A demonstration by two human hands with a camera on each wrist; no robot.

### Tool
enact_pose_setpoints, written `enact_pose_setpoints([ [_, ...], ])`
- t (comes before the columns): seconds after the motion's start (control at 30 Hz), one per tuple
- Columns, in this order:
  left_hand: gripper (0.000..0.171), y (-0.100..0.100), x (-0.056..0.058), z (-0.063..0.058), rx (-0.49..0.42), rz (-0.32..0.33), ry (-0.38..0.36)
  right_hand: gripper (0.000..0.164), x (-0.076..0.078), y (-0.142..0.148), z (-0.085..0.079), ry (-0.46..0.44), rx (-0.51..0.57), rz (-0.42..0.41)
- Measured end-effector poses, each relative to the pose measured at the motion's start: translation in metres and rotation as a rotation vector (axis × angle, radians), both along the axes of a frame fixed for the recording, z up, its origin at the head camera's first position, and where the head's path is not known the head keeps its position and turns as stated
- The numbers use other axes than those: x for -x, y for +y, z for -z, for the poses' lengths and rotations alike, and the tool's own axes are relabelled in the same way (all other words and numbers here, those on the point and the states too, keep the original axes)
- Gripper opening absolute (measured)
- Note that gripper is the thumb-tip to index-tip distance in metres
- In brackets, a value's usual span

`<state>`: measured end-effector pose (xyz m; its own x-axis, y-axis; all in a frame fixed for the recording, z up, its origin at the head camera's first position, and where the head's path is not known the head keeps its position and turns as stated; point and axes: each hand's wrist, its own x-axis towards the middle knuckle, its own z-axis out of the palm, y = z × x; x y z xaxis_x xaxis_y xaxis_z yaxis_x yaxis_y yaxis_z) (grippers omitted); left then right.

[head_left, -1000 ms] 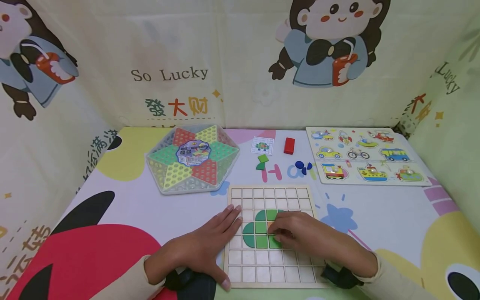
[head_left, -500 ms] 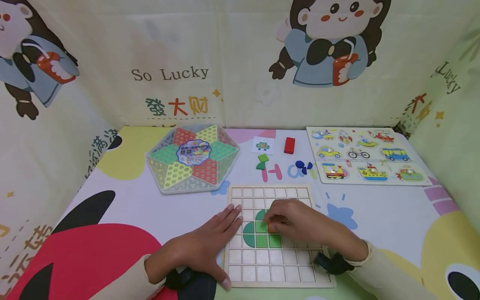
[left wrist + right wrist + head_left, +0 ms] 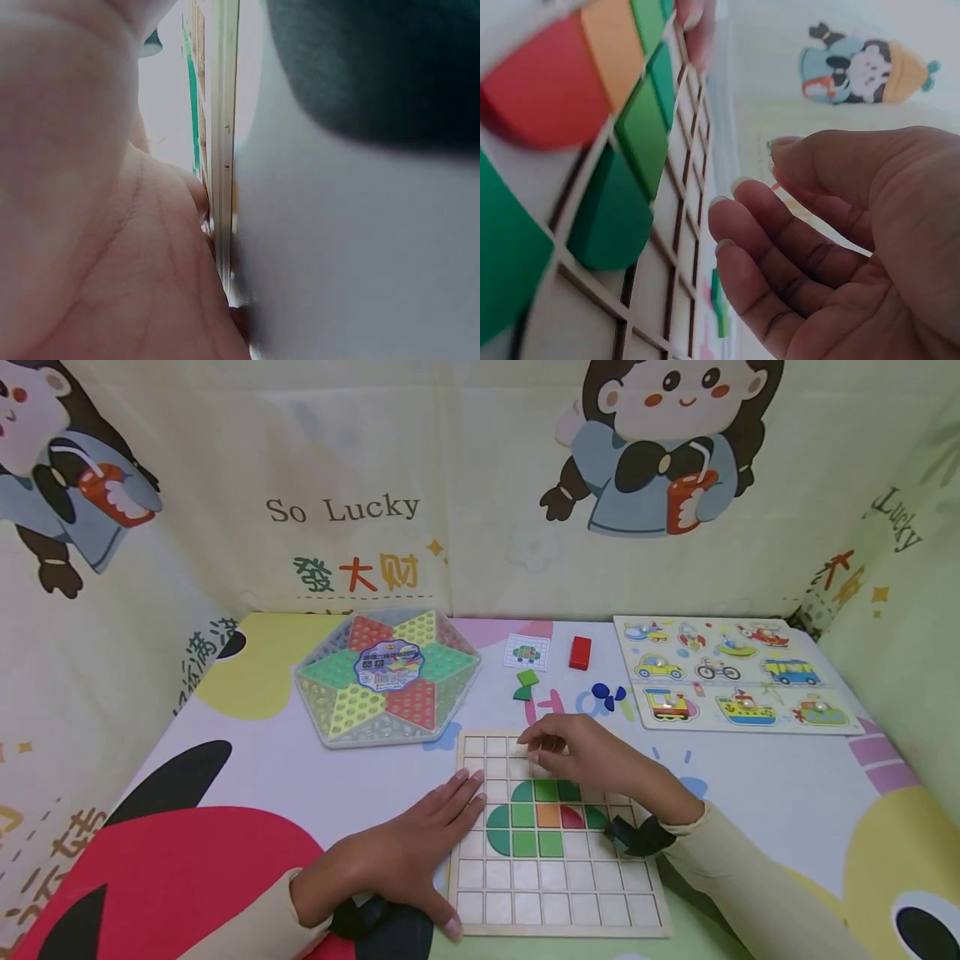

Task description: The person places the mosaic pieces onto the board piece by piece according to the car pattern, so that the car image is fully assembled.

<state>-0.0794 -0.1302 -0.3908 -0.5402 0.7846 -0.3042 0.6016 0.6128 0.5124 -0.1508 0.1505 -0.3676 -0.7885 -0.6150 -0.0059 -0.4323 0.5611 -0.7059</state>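
A wooden grid board [image 3: 555, 907] lies in front of me. Its cells hold light green squares [image 3: 522, 816], dark green rounded tiles [image 3: 498, 841], an orange square [image 3: 548, 815] and a red rounded tile [image 3: 572, 817]. My left hand [image 3: 408, 843] rests along the board's left edge, fingers spread and straight. Above the board's far rows hovers my right hand [image 3: 592, 760], its fingers loosely bent. In the right wrist view the right thumb [image 3: 817, 161] stands apart from the fingertips, and nothing shows between them. Beyond that hand lie a loose green square [image 3: 528, 677] and a green rounded piece [image 3: 522, 692].
Several dark blue pieces [image 3: 608, 695], a red block [image 3: 580, 653] and a small pattern card [image 3: 527, 652] lie behind the board. A hexagonal Chinese checkers box [image 3: 322, 702] stands at back left, a vehicle peg puzzle [image 3: 693, 672] at back right. Printed cloth walls enclose the table.
My right hand has left the orange square, which now lies in its cell, and moved away toward the board's far edge. My left hand has stayed in place.
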Motion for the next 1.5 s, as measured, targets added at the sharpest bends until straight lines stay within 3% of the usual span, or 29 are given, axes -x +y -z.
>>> enact_pose_setpoints([
  [0.33, 0.129, 0.000, 0.000, 0.001, -0.010, 0.013, 0.012, 0.019, 0.026, -0.004, 0.004, 0.037, 0.080, 0.065],
  [0.67, 0.129, 0.001, 0.000, 0.002, -0.017, 0.008, -0.014, 0.018, 0.060, 0.002, 0.021, -0.093, 0.137, 0.252],
  [0.9, 0.130, 0.000, 0.000, 0.001, -0.020, 0.008, -0.002, 0.020, 0.073, 0.001, 0.022, -0.109, 0.157, 0.352],
  [1.27, 0.130, 0.000, -0.001, 0.000, -0.005, 0.004, -0.002, 0.017, 0.091, -0.003, 0.032, -0.075, 0.160, 0.442],
  [1.5, 0.130, 0.001, -0.001, 0.000, -0.002, 0.004, -0.001, 0.017, 0.096, -0.012, 0.029, -0.084, 0.140, 0.503],
])
